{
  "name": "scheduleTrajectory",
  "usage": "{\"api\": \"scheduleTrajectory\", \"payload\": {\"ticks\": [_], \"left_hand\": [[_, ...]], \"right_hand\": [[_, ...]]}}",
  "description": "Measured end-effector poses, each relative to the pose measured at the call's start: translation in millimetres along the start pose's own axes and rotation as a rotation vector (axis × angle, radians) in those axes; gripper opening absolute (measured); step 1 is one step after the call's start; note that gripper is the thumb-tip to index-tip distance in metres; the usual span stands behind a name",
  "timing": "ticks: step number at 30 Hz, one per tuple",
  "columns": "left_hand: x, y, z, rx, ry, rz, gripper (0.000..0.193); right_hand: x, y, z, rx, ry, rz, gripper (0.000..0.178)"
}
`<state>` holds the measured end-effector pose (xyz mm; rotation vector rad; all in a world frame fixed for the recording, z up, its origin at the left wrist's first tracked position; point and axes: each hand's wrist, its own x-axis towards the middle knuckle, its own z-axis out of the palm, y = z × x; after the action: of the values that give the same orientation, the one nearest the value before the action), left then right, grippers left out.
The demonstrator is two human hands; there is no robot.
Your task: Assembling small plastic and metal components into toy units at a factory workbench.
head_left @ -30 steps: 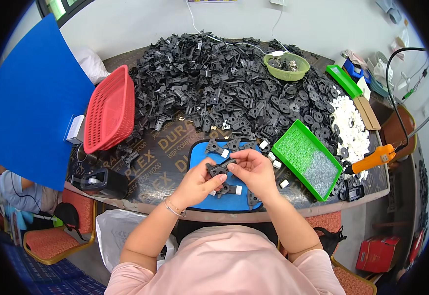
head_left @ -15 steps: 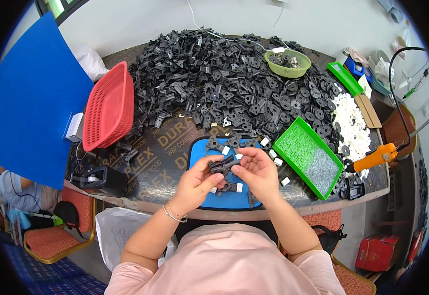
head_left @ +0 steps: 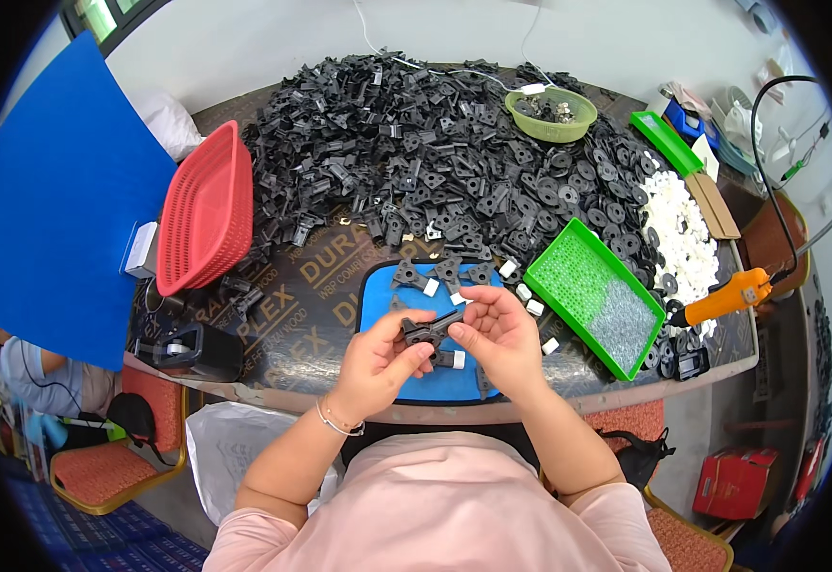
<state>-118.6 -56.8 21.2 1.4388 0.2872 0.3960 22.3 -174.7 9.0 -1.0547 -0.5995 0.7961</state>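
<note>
From left to right: one black tape dispenser (head_left: pixel 192 355), one stack of red baskets (head_left: pixel 208 210), one blue mat (head_left: pixel 376 300), four white blocks (head_left: pixel 535 307) by its right side, two green trays (head_left: pixel 576 327), one orange tool (head_left: pixel 735 294). Above the mat, my left hand (head_left: pixel 382 357), partly closed, grips one black part (head_left: pixel 425 331); my right hand (head_left: pixel 502 343) pinches its right end, thumb opposing fingertips.

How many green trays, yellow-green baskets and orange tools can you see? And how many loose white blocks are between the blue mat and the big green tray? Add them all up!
Green trays: 2
Yellow-green basket: 1
Orange tool: 1
White blocks beside the blue mat: 4
Total: 8
</note>
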Motion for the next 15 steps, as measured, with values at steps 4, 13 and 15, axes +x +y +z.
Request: {"api": "scheduleTrajectory", "payload": {"ticks": [4, 13, 15], "left_hand": [[-1, -2, 0, -0.035, -0.039, -0.043, 0.034], [5, 2, -6, -0.576, -0.076, -0.364, 0.036], [7, -2, -8, -0.558, -0.078, -0.358, 0.037]], "right_hand": [[-5, -1, -1, -0.082, 0.022, 0.007, 0.04], [-4, -9, -17, 0.174, -0.03, 0.307, 0.037], [-7, -7, -14, -0.047, 0.051, 0.17, 0.034]]}}
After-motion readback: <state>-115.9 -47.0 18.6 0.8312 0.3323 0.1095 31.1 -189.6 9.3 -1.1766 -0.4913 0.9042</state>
